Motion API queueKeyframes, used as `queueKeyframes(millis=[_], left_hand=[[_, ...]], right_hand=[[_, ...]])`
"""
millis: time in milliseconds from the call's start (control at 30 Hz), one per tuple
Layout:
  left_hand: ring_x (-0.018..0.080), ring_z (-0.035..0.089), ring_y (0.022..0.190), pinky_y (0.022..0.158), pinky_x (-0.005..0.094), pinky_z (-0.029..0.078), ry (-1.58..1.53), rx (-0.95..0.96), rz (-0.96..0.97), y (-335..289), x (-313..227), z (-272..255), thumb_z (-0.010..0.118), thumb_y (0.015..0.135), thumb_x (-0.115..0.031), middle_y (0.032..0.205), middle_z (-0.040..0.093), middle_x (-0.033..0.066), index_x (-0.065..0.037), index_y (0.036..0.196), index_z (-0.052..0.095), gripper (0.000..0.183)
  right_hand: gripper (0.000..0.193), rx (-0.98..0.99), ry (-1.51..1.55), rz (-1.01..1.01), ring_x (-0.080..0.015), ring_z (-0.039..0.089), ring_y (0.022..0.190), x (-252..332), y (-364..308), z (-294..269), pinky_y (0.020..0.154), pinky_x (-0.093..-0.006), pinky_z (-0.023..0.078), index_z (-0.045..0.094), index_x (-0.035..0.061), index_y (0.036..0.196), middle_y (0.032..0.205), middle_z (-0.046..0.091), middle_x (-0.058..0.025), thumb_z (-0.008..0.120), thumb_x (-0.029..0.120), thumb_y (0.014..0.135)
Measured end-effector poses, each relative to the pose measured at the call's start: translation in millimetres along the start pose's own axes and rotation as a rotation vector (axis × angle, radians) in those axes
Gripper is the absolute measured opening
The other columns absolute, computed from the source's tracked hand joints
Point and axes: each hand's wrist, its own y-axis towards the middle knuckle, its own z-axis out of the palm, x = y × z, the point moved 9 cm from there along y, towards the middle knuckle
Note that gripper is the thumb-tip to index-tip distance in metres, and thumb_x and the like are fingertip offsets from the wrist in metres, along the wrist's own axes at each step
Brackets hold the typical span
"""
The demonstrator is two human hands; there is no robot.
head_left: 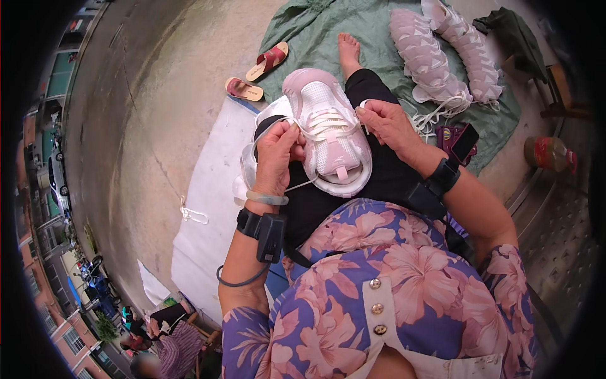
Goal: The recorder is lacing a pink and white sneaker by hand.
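Observation:
A pink and white sneaker (328, 136) rests on my lap, its toe pointing away from me and its heel opening nearest. White laces cross its tongue. At the shoe's left side my left hand (278, 151) is closed, pinching one end of the shoelace (291, 121) between thumb and fingers. On the other side my right hand (386, 125) pinches the other lace end (364, 115). A loose strand of lace hangs below my left hand. Another whitish shoe part (248, 167) lies partly hidden behind my left hand.
Two long rows of nested pink and white shoes (429, 54) lie on the green cloth (379, 31) at far right. Close by are a phone (465, 144) and loose laces (435, 115). Red sandals (268, 62) and a white sheet (202, 158) lie left. A plastic jug (548, 155) stands right.

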Motion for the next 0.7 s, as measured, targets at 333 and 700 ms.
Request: queueKeyframes(millis=[333, 700], left_hand=[[0.0034, 0.044, 0.048, 0.045, 0.0175, 0.035, -0.111, -0.096, 0.069, -28, 5, 5, 0.058, 0.088, -0.016, 0.065, 0.056, -0.0003, -0.003, 0.08, 0.059, 0.015], [0.0047, 0.05, 0.05, 0.046, 0.0171, 0.038, 0.083, -0.066, 0.109, -32, 9, -4, 0.062, 0.086, -0.015, 0.07, 0.06, 0.0019, -0.003, 0.082, 0.061, 0.013]], right_hand=[[0.016, -0.016, 0.416, 0.008, -0.0047, 0.054, 0.054, -18, -16, 11, 0.047, -0.0173, 0.043, 0.054, 0.0054, 0.081, 0.071, 0.061, -0.0022, 0.058, 0.019, 0.088], [0.012, 0.016, 0.386, 0.008, -0.0042, 0.053, 0.057, -20, -19, 11, 0.051, -0.0176, 0.044, 0.055, 0.0058, 0.082, 0.074, 0.061, -0.0017, 0.057, 0.016, 0.088]])
